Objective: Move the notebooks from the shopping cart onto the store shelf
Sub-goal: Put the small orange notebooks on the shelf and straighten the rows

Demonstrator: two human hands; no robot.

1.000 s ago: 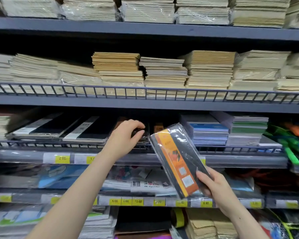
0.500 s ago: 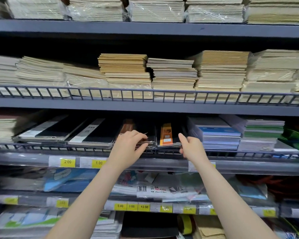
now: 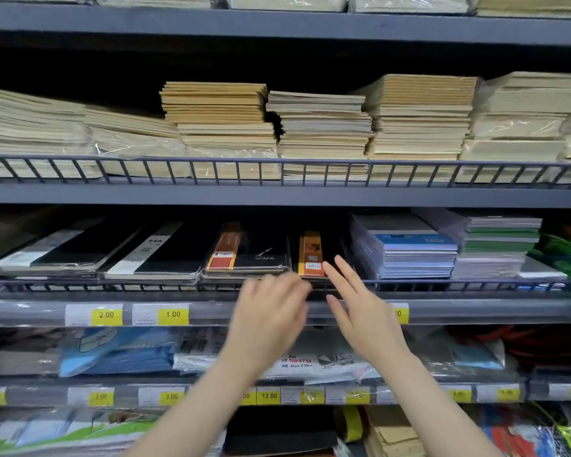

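**Both hands empty before the notebook shelf**

The grey metal store shelf (image 3: 277, 196) filled the frame, tier over tier, each fronted by a low wire rail (image 3: 178, 166). Across the upper middle lay stacks of tan and cream paper notebooks (image 3: 218, 117), some in clear wrap. On the middle tier, black plastic-wrapped notebooks with orange bands (image 3: 310, 255) lay flat at centre, beside blue and grey stacked pads (image 3: 406, 249) to the right. Yellow price tags (image 3: 173, 315) ran along the shelf edge at lower left. The left hand (image 3: 271, 318), blurred, hung with fingers loosely spread and gripping nothing, just below the rail. The right hand (image 3: 360, 311) was open and flat, fingertips reaching up in front of the orange-banded notebooks; whether they touched, I could not tell.
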